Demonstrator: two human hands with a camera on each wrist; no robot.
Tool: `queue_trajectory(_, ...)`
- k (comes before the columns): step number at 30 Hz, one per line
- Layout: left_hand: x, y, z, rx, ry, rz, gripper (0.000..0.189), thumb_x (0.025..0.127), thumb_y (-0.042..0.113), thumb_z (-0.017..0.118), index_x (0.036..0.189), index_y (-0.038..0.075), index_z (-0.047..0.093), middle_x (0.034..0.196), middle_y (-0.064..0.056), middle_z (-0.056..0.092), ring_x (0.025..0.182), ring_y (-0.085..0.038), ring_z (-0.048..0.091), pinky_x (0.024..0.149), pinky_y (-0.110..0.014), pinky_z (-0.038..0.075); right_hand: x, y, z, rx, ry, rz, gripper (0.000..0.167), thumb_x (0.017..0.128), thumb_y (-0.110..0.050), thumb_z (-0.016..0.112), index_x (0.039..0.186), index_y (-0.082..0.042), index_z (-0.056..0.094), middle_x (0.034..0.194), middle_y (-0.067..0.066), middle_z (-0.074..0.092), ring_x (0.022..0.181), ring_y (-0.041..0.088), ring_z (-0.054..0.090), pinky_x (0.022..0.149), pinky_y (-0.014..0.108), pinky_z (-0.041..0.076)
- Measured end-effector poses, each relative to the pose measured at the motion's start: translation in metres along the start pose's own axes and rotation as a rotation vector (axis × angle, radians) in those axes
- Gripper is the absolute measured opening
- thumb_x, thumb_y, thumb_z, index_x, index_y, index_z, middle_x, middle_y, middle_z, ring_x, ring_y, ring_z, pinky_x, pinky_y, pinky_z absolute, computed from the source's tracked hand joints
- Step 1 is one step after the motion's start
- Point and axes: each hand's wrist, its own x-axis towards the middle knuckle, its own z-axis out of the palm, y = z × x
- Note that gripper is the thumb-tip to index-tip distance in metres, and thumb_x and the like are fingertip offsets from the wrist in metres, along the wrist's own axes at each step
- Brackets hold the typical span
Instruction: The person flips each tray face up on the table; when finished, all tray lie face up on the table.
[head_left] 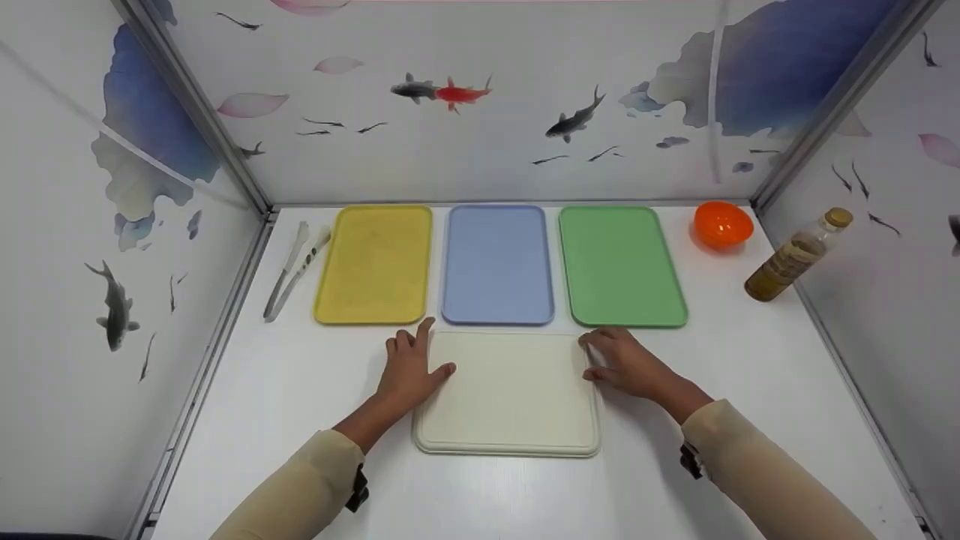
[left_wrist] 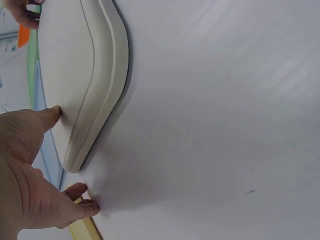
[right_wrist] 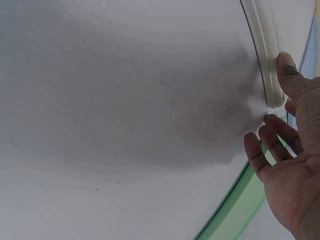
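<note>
A cream, rounded-corner rectangular board or tray (head_left: 514, 397) with a stepped rim lies flat on the table, between both hands. At its upper left corner, my left hand (head_left: 412, 367) has its thumb on the top surface and its fingers spread beyond the edge. The left wrist view shows those fingers (left_wrist: 89, 209) apart from the rim, by the yellow tray. My right hand (head_left: 626, 364) is at the opposite upper corner. Its thumb (right_wrist: 287, 70) touches the rim, while the other fingers are loosely bent past the corner, close to the green tray.
Behind the cream piece lie a yellow tray (head_left: 375, 266), a blue tray (head_left: 498, 266) and a green tray (head_left: 624, 268) in a row. Tongs (head_left: 294, 271) lie at left. An orange bowl (head_left: 723, 226) and an oil bottle (head_left: 795, 259) stand at right, near the side wall.
</note>
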Motion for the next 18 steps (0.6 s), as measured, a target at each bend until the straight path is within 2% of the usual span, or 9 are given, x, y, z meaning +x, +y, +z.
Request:
queue_trajectory(2, 0.001, -0.001, 0.004, -0.012, 0.011, 0.000, 0.094, 0.097, 0.043, 0.085, 0.171, 0.018, 0.032, 0.122, -0.025, 0.049, 0.109, -0.037, 0.042, 0.088, -0.053, 0.050, 0.001, -0.002, 0.000, 0.031, 0.000, -0.014, 0.052, 0.097, -0.015, 0.087, 0.142, 0.002, 0.066, 0.139, 0.027, 0.066, 0.128, 0.047, 0.064, 0.103, 0.061, 0.057)
queue_trajectory(5, 0.001, 0.004, 0.005, -0.016, 0.016, -0.012, 0.094, 0.096, 0.037, 0.086, 0.171, 0.019, 0.032, 0.124, -0.026, 0.051, 0.112, -0.038, 0.046, 0.091, -0.056, 0.052, 0.002, -0.004, 0.001, 0.092, 0.011, -0.014, 0.055, 0.097, -0.007, 0.085, 0.146, 0.006, 0.063, 0.134, 0.027, 0.067, 0.116, 0.043, 0.071, 0.092, 0.055, 0.061)
queue_trajectory(7, -0.001, 0.009, 0.004, -0.018, 0.025, -0.025, 0.093, 0.095, 0.035, 0.085, 0.170, 0.020, 0.033, 0.125, -0.026, 0.053, 0.114, -0.038, 0.049, 0.092, -0.057, 0.052, 0.002, -0.004, 0.003, 0.136, 0.017, 0.002, 0.061, 0.097, -0.003, 0.083, 0.151, 0.008, 0.058, 0.134, 0.028, 0.065, 0.113, 0.042, 0.073, 0.090, 0.053, 0.063)
queue_trajectory(13, -0.016, 0.042, -0.011, -0.103, 0.039, -0.100, 0.085, 0.098, 0.032, 0.080, 0.168, 0.014, 0.035, 0.127, -0.031, 0.053, 0.119, -0.043, 0.049, 0.099, -0.063, 0.049, 0.000, -0.004, 0.009, 0.238, 0.033, 0.074, 0.078, 0.097, 0.003, 0.082, 0.163, 0.008, 0.042, 0.143, 0.032, 0.061, 0.124, 0.048, 0.072, 0.102, 0.056, 0.061)
queue_trajectory(18, -0.022, 0.055, -0.010, -0.158, 0.067, -0.171, 0.082, 0.099, 0.036, 0.078, 0.166, 0.012, 0.037, 0.137, -0.034, 0.052, 0.130, -0.047, 0.046, 0.107, -0.065, 0.045, -0.001, -0.007, 0.013, 0.312, 0.040, 0.120, 0.082, 0.097, 0.008, 0.078, 0.167, 0.007, 0.035, 0.143, 0.032, 0.063, 0.130, 0.048, 0.068, 0.108, 0.056, 0.059)
